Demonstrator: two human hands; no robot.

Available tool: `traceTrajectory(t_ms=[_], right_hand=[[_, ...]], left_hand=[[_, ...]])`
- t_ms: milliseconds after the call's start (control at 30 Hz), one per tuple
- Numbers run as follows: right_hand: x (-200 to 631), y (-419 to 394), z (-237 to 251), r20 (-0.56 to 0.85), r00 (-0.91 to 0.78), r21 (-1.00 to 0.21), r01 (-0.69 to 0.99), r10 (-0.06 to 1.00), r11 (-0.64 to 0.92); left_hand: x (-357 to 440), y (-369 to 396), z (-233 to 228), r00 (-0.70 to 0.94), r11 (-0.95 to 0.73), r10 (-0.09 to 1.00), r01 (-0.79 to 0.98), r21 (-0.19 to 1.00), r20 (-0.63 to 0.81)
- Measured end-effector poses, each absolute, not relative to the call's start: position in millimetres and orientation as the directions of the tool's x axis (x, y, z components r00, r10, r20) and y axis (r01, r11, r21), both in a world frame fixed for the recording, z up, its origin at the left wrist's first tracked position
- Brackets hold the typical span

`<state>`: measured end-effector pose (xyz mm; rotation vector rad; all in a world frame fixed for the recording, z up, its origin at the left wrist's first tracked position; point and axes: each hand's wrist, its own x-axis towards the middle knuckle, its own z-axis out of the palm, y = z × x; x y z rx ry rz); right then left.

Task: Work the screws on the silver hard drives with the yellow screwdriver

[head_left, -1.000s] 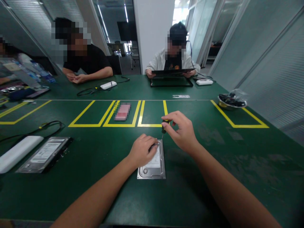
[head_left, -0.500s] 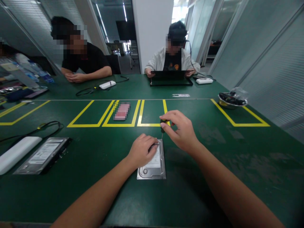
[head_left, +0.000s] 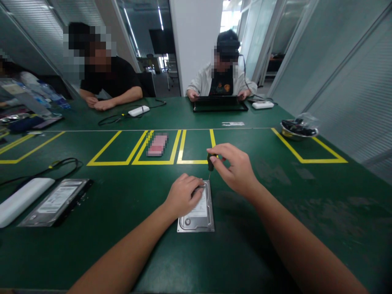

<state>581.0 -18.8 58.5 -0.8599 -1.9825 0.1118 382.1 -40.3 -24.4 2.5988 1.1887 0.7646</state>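
A silver hard drive (head_left: 200, 220) with a white label lies flat on the green table in front of me. Over its upper left part rests my left hand (head_left: 183, 195), fingers bent and holding it against the tabletop. My right hand (head_left: 236, 166) pinches the dark handle of a small screwdriver (head_left: 210, 164) between thumb and fingers. The screwdriver stands nearly upright, its thin tip at the drive's top right corner. Whether the tip sits in a screw is too small to tell.
Left of me lie a second hard drive (head_left: 58, 202), small loose bits beside it, and a white power bank (head_left: 24, 200) with a black cable. A pink phone-like object (head_left: 157, 145) sits within yellow tape. Far right stands a metal bowl (head_left: 298, 132). Two people sit across the table.
The fingers of my right hand have shifted slightly around the screwdriver handle, showing more of it. My left hand and the hard drive stay in place.
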Motion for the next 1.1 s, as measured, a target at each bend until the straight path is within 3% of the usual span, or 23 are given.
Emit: traceTrajectory(t_ms=[400, 1100], right_hand=[[580.8, -24.4, 59.1, 0.722, -0.331, -0.343, 0.591, 0.608, 0.730], [579.1, -23.3, 58.0, 0.741, -0.296, -0.342, 0.607, 0.603, 0.718]], left_hand=[[383.0, -41.8, -22.4, 0.538, -0.660, 0.749, 0.658, 0.363, 0.387], [382.5, -39.9, -24.2, 0.547, -0.658, 0.751, 0.663, 0.356, 0.370]])
